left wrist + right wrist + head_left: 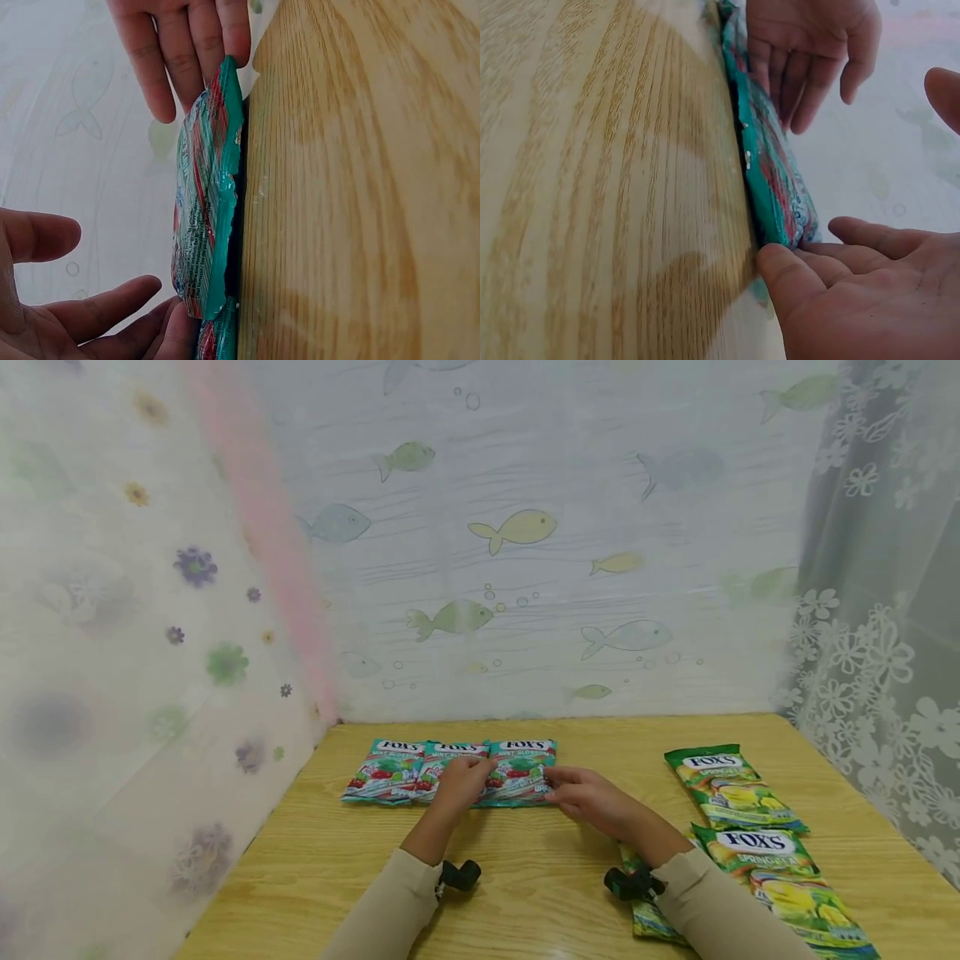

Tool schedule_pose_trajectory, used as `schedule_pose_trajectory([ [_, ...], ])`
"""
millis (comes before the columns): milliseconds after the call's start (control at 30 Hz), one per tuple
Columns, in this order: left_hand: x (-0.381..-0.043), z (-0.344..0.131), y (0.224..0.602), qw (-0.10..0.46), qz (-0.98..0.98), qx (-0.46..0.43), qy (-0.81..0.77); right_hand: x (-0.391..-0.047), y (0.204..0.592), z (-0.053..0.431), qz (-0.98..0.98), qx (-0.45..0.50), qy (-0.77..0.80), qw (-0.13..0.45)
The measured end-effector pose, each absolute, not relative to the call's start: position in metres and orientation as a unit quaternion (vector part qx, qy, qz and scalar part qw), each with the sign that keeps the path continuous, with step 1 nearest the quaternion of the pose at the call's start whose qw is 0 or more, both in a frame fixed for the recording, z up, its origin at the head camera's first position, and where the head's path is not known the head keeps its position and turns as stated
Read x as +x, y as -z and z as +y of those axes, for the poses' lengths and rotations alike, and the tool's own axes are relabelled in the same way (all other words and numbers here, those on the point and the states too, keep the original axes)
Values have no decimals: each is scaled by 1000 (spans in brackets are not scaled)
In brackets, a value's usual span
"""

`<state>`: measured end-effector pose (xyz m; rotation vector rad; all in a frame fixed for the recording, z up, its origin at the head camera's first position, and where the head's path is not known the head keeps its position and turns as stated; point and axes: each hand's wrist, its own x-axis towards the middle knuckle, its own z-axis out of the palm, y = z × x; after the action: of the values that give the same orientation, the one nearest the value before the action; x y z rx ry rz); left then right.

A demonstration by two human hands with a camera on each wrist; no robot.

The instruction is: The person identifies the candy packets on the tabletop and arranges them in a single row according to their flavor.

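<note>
Three teal candy bags marked Fox's Mint Blossom lie side by side on the table (pixel 510 860): a left bag (pixel 384 772), a middle bag (pixel 431 777) partly covered by my left hand, and a right bag (pixel 519 781). My left hand (pixel 461 783) is over the seam between the middle and right bags, fingertips at the right bag's left edge. From the other side, my right hand (pixel 588 795) touches that bag's right edge with extended fingers. In the right wrist view, the right fingers (pixel 791 274) meet the bag's end (pixel 776 176), palm facing it.
Green Fox's Spring Tea candy bags lie at the right: one at the back (pixel 731 793), one nearer (pixel 780 885), and another (pixel 645 918) partly under my right forearm. Fish-print sheeting (pixel 525 610) stands behind the table, with flowered sheeting (pixel 150 693) on the left.
</note>
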<state>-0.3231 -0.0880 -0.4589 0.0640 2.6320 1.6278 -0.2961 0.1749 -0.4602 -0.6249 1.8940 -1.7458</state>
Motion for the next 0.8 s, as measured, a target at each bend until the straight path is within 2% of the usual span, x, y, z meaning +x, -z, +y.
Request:
schedule_pose_trajectory([
  [333, -322, -88, 461, 18, 852, 38, -522, -295, 457, 173, 726, -218, 614, 221],
  [800, -301, -61, 449, 4, 883, 98, -459, -282, 448, 178, 815, -246, 510, 125],
])
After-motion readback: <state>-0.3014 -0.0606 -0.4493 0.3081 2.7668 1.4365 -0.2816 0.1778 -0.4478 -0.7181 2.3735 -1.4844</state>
